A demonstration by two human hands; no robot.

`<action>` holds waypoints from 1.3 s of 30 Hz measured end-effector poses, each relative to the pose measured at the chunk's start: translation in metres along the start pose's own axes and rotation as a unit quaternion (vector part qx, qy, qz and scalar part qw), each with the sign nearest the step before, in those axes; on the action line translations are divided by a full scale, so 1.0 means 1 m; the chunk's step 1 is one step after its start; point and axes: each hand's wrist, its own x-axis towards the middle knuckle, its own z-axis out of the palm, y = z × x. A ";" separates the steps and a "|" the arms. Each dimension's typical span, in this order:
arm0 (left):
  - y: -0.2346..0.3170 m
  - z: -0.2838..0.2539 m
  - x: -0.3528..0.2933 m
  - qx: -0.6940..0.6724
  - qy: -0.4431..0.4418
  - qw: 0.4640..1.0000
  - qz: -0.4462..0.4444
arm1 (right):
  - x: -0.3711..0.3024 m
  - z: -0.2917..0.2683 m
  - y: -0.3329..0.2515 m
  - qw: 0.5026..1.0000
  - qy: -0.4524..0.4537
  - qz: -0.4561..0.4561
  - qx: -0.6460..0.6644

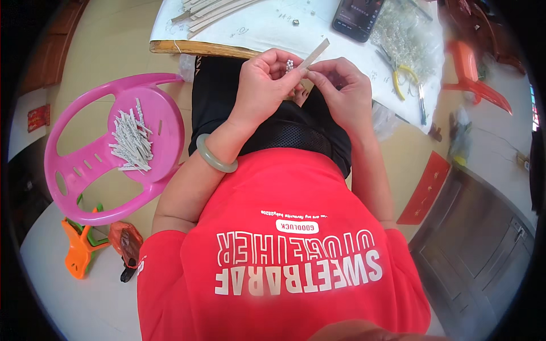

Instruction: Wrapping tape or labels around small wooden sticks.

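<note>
My left hand (261, 86), with a pale green bangle (215, 154) on its wrist, is closed on a flat beige strip (316, 53) that sticks up past the thumb tip. A small cluster of white beads (289, 65) shows between its fingers, by the strip. Thumb and forefinger of my right hand (340, 94) are pinched together at the strip's lower part, touching or nearly touching it. Whatever they grip is too small or hidden to make out. Both hands are above my lap, in front of the table's near edge.
The white-covered table (261, 28) bears more beige strips (219, 12), a phone (357, 18), clear beads (406, 37), yellow-handled pliers (400, 79) and a slim tool (422, 105). At left, a pink chair (168, 122) holds a pile of beaded strips (132, 139). A red stool (469, 71) stands right.
</note>
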 end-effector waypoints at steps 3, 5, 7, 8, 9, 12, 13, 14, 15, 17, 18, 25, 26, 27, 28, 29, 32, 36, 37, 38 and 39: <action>-0.005 -0.003 0.002 -0.015 -0.016 1.000 0.001 | 0.001 0.000 0.000 1.000 0.004 0.001 -0.007; -0.006 -0.003 0.003 -0.021 -0.021 1.000 0.002 | 0.001 -0.001 -0.001 1.000 0.004 0.001 -0.010; -0.006 -0.004 0.004 -0.010 -0.017 1.000 -0.003 | 0.000 -0.001 -0.001 1.000 0.003 -0.011 -0.019; -0.006 -0.004 0.004 -0.005 -0.015 1.000 -0.005 | 0.000 -0.001 -0.001 1.000 0.002 -0.017 -0.023; -0.006 -0.004 0.004 0.000 -0.013 1.000 -0.008 | 0.000 -0.001 -0.001 0.999 0.002 -0.022 -0.028; -0.006 -0.003 0.004 0.012 -0.011 1.000 0.000 | -0.001 0.000 -0.003 0.999 0.001 -0.020 -0.030; -0.006 -0.003 0.004 0.018 -0.010 1.000 0.005 | -0.001 0.000 -0.003 0.999 0.001 -0.019 -0.032; -0.006 -0.003 0.004 0.024 -0.008 1.000 0.009 | -0.001 0.000 -0.004 0.999 0.000 -0.018 -0.033; -0.006 -0.002 0.003 0.024 -0.009 1.000 0.010 | -0.001 0.001 -0.003 0.999 0.001 -0.019 -0.033; -0.006 -0.001 0.002 0.044 -0.002 0.999 0.022 | -0.001 0.001 -0.002 0.999 0.007 -0.018 -0.030; -0.005 0.000 0.002 0.054 0.002 0.998 0.029 | -0.001 0.002 -0.001 0.999 0.010 -0.018 -0.029; -0.012 0.000 0.000 0.076 0.023 0.996 0.040 | -0.002 0.006 0.003 1.000 0.014 -0.003 -0.008; -0.013 0.000 0.000 0.092 0.026 0.994 0.051 | -0.002 0.006 0.005 1.000 0.013 -0.002 -0.002; -0.015 0.000 -0.001 0.107 0.030 0.992 0.062 | -0.002 0.006 0.008 1.000 0.011 -0.001 0.004; -0.016 0.000 -0.001 0.122 0.034 0.989 0.072 | -0.002 0.007 0.010 1.000 0.009 0.000 0.010; -0.016 0.000 -0.002 0.137 0.038 0.986 0.083 | -0.002 0.007 0.012 1.000 0.007 0.001 0.016; -0.011 0.001 -0.003 0.187 0.029 0.975 0.121 | -0.001 0.006 0.017 0.999 0.004 0.041 0.028; -0.010 0.000 -0.002 0.268 0.018 0.945 0.185 | 0.001 0.003 0.022 0.996 -0.011 0.081 0.036; -0.012 -0.002 -0.001 0.301 0.015 0.930 0.211 | 0.002 0.001 0.023 0.996 -0.022 0.081 0.031; -0.014 -0.003 0.000 0.333 0.013 0.913 0.236 | 0.004 0.000 0.025 0.996 -0.034 0.082 0.026; -0.015 -0.004 0.002 0.365 0.010 0.894 0.261 | 0.005 -0.001 0.026 0.995 -0.045 0.082 0.021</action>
